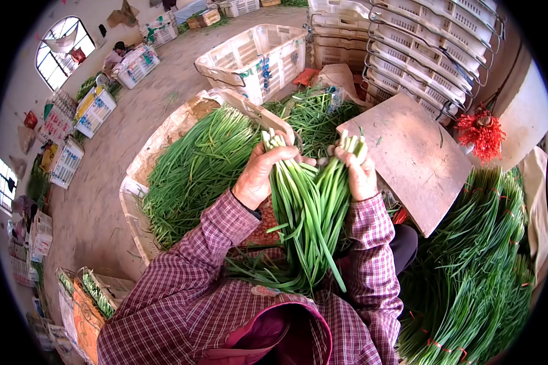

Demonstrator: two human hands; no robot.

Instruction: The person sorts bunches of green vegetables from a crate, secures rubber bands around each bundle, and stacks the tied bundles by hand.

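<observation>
In front of my chest, my left hand [256, 174] is closed around the pale stem ends of a bunch of garlic chives [293, 204]. My right hand [360, 173] grips a second bunch [330, 190] by its white ends, close beside the first. The green leaves of both hang down together over my lap and mix, so where one bunch stops is hard to see. Just left of my hands, a heap of loose chives [204, 161] fills a white plastic crate [131, 182]. More loose greens [316, 118] lie beyond my hands.
A flat board [414, 158] leans at the right, near hanging red ties [481, 132]. Tied chive bundles [469, 261] are piled at lower right. Stacked crates [429, 52] and a large white crate [256, 58] stand behind. Other crates [137, 65] and a person line the left wall.
</observation>
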